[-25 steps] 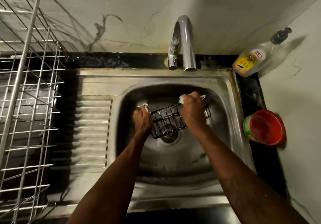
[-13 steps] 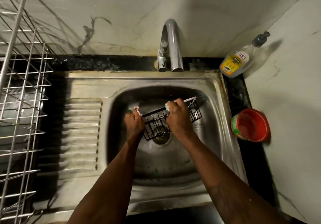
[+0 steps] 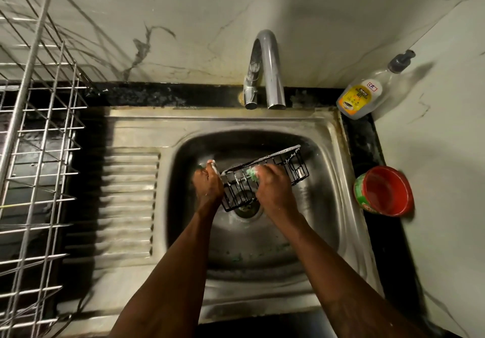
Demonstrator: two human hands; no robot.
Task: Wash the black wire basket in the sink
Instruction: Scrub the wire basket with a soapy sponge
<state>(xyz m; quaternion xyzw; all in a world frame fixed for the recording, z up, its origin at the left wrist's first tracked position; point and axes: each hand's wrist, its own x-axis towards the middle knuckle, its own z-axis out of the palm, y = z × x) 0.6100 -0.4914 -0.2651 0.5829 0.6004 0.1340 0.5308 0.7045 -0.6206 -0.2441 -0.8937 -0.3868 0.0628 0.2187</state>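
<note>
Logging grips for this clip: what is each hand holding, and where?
Left hand grips the black wire basket at its left end; right hand holds a green scrubber.

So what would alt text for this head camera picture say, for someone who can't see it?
Two bare hands hold a soapy black wire basket over the drain of a steel sink; the right hand scrubs it with a green scrubber, the left hand grips its end. No water runs from the tap.
</note>
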